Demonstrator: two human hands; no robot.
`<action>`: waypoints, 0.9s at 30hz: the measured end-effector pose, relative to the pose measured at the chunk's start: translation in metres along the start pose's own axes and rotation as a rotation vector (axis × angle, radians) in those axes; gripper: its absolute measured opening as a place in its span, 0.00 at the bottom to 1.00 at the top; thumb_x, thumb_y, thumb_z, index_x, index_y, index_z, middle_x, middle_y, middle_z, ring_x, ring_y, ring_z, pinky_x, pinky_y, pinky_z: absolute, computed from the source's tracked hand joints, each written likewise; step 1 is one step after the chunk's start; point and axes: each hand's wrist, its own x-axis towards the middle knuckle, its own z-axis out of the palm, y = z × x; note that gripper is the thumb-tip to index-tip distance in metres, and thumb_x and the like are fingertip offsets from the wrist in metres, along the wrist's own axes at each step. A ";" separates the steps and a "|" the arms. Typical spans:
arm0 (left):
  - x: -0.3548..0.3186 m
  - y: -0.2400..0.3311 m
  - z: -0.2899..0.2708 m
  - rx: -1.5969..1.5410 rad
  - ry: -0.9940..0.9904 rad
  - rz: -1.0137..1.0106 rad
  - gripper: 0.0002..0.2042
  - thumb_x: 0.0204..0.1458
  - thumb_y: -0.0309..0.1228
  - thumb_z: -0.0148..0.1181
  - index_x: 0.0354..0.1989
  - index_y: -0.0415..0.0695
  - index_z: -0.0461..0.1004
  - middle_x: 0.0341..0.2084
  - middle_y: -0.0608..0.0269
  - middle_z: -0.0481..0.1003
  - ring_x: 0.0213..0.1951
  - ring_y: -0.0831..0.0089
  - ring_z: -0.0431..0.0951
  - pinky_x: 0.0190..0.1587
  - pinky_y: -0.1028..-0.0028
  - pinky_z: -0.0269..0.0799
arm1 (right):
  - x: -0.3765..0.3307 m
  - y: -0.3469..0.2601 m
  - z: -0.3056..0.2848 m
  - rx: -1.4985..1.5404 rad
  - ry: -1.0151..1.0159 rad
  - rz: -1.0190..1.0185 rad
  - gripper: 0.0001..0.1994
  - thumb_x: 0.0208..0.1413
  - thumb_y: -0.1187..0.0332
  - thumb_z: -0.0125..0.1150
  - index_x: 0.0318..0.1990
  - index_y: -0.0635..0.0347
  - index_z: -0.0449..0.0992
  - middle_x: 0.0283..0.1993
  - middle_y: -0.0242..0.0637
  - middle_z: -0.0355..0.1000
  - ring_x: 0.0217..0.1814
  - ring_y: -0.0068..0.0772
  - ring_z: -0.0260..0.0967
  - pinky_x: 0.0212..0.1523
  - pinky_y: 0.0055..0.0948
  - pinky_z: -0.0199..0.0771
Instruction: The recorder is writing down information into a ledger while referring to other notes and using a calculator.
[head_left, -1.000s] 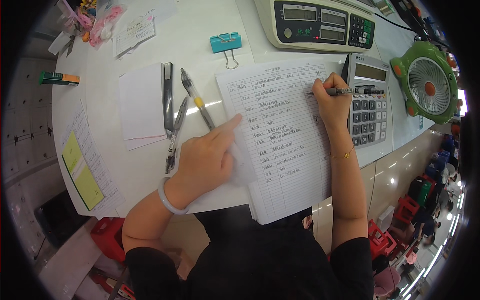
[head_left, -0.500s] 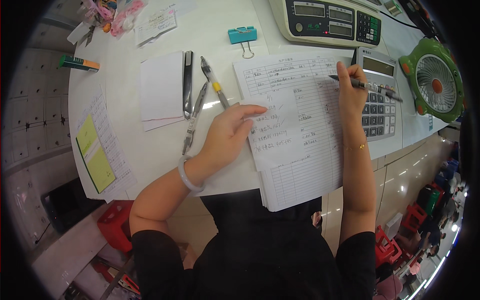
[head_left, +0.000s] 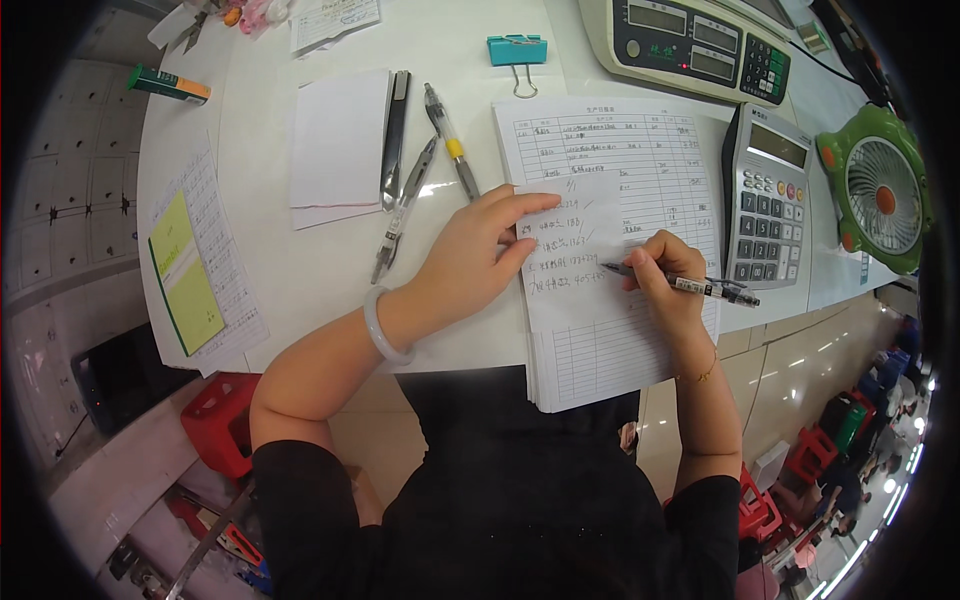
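The left hand (head_left: 475,255) lies flat with fingers together, pinning a small paper slip (head_left: 572,262) atop the stack of forms (head_left: 640,150) on the desk (head_left: 330,270), while just beside it the right hand (head_left: 665,280) pinches a black pen (head_left: 690,287), tip on the slip.

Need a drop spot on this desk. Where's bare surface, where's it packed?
Bare: the white desk between the yellow notepad and the left hand; also above the blank paper. Crowded: paper stack, calculator, scale, right hand.
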 end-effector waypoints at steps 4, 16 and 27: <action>0.000 0.000 -0.001 0.018 0.006 -0.002 0.19 0.48 0.15 0.51 0.51 0.38 0.68 0.42 0.55 0.68 0.44 0.67 0.73 0.44 0.75 0.75 | 0.000 0.002 0.000 -0.022 -0.013 0.003 0.12 0.54 0.70 0.60 0.20 0.60 0.67 0.16 0.28 0.68 0.19 0.12 0.63 0.20 0.14 0.61; 0.005 0.003 0.002 0.017 0.008 0.009 0.19 0.48 0.15 0.51 0.50 0.38 0.69 0.42 0.55 0.68 0.44 0.67 0.74 0.43 0.76 0.75 | 0.001 0.005 -0.012 -0.208 -0.131 -0.148 0.12 0.53 0.74 0.58 0.19 0.61 0.68 0.16 0.28 0.66 0.18 0.15 0.62 0.20 0.16 0.60; -0.001 0.007 0.003 0.041 0.023 -0.007 0.19 0.47 0.14 0.51 0.49 0.38 0.69 0.42 0.53 0.69 0.43 0.63 0.75 0.42 0.74 0.76 | 0.029 0.015 -0.173 -0.767 0.766 -0.368 0.13 0.60 0.60 0.50 0.42 0.59 0.74 0.40 0.37 0.72 0.40 0.34 0.68 0.43 0.31 0.67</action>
